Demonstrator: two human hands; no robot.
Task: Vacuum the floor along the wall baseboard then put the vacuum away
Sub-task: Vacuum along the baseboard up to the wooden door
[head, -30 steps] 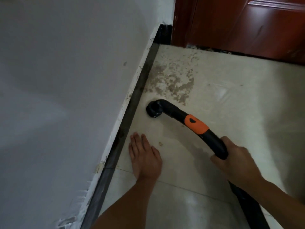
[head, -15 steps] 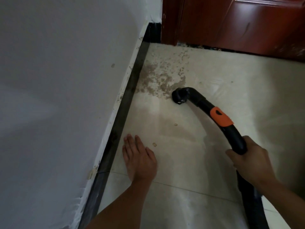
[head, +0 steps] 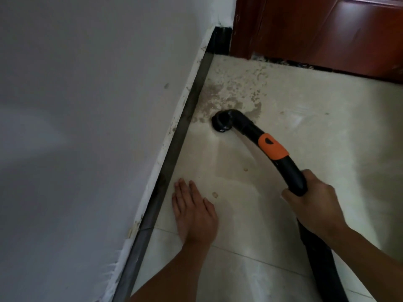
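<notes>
The single head-worn camera looks steeply down and forward, close over the floor [head: 327, 131]; the wall [head: 87, 105] fills the frame's left, the door [head: 327, 29] the upper right.

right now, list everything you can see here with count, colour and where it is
black curved plastic vacuum tube: 1, black with an orange collar, open end down on the floor near the baseboard
grey-brown dirt patch: 1, grey-brown, on the floor toward the corner
small pale crumbs: 2, tan, between the hands
cream floor tiles: several, cream, underfoot
dark baseboard strip: 1, black, at the wall's foot
white painted wall: 1, white, left
red-brown wooden door: 1, red-brown, top right
left hand: 1, flat on the floor beside the baseboard
right hand: 1, grips the tube
</notes>
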